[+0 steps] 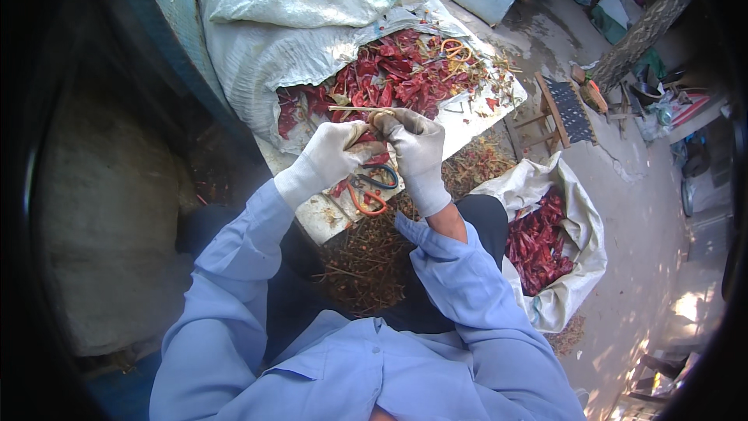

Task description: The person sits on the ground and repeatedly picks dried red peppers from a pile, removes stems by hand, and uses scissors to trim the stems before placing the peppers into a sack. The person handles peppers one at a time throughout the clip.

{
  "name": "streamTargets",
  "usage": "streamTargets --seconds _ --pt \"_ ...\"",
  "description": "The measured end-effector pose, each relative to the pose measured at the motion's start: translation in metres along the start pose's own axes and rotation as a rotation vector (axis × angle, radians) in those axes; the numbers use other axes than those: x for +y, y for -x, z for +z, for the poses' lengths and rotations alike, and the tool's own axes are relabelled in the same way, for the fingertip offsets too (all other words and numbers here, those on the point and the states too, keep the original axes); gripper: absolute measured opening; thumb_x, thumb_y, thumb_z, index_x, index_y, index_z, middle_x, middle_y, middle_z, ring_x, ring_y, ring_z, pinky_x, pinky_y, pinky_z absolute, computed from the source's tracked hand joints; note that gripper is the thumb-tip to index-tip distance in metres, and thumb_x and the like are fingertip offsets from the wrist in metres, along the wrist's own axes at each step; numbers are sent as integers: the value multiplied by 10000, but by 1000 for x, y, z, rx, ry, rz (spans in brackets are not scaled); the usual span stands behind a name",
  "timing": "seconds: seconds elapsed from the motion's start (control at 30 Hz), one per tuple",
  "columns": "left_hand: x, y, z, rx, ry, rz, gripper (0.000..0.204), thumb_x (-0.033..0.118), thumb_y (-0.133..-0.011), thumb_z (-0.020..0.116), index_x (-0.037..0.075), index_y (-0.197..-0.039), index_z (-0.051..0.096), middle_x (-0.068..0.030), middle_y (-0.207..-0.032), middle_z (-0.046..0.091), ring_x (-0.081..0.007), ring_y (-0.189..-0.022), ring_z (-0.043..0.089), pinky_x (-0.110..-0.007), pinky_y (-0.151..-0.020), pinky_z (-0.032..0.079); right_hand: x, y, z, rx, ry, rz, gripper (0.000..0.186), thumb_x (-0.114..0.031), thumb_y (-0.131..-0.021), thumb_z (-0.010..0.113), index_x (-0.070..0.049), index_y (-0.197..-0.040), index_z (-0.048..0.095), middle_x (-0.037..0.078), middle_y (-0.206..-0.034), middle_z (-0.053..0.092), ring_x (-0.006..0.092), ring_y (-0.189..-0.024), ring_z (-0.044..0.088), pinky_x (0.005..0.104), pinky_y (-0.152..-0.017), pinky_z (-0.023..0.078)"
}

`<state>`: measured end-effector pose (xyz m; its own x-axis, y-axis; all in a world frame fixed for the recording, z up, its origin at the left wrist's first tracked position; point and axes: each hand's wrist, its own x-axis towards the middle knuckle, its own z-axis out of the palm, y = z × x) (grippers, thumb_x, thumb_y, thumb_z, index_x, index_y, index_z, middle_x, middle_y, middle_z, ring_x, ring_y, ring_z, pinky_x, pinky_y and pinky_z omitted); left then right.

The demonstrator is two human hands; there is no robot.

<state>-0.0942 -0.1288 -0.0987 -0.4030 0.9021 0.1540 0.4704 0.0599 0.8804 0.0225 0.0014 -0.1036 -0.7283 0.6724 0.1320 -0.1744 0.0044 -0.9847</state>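
Note:
Both hands wear whitish gloves with dirty fingertips and meet over the near part of the board. My left hand (331, 154) is closed on a dried red chili pepper (377, 159), partly hidden by the fingers. My right hand (418, 146) touches it from the right, its fingers pinched round a thin pale stick (354, 108) that points left. Below the hands, scissors (368, 196) with one dark blue and one orange handle loop lie on the board. Beyond them a heap of dried red chilies (386, 70) spills from the mouth of a white woven sack (269, 19).
Orange-handled scissors (455, 50) rest on the heap's far right. An open white sack (586, 228) of red chilies (541, 243) stands by my right knee. Stems and scraps (354, 277) litter the ground between my legs. A small woven-seat stool (567, 111) and a tree trunk (645, 30) are at right.

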Motion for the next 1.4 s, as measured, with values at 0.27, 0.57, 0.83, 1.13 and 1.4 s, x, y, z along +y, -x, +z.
streamTargets --seconds 0.27,0.57,0.83,1.13,1.4 --pt "-1 5 -8 -16 -127 289 212 137 -893 820 -16 -1001 721 -144 -792 714 -197 -618 617 -340 -610 500 5 4 -7 -129 -396 182 237 -122 -1011 681 91 -1116 688 76 -910 701 115 -757 630 244 -687 536" --pt "2 12 -18 -42 -63 313 92 54 -944 737 -14 -1005 729 -73 -806 734 -140 -647 693 -268 -581 538 29 -7 -30 -44 -478 297 216 -175 -1009 695 12 -1118 690 60 -864 688 141 -751 655 277 -676 545" --pt "2 13 -64 171 368 -112 148 -44 -944 697 -32 -1089 719 -53 -877 729 -62 -643 649 -219 -584 538 17 11 -24 -701 586 287 247 -90 -889 706 -2 -1113 763 104 -943 777 163 -836 716 333 -790 580" --pt "2 17 -55 166 71 16 148 17 -837 808 -12 -974 757 -138 -1079 776 -113 -967 719 -275 -861 565 87 37 36 -720 1327 -215 165 -180 -887 684 -75 -998 746 187 -1077 692 399 -965 712 505 -820 579" --pt "-13 22 -58 204 -176 105 148 34 -826 791 8 -968 760 -124 -904 770 -164 -841 738 -311 -809 564 89 31 34 -695 1427 -405 218 -243 -841 725 -60 -956 749 156 -1041 699 341 -1015 669 461 -891 498"
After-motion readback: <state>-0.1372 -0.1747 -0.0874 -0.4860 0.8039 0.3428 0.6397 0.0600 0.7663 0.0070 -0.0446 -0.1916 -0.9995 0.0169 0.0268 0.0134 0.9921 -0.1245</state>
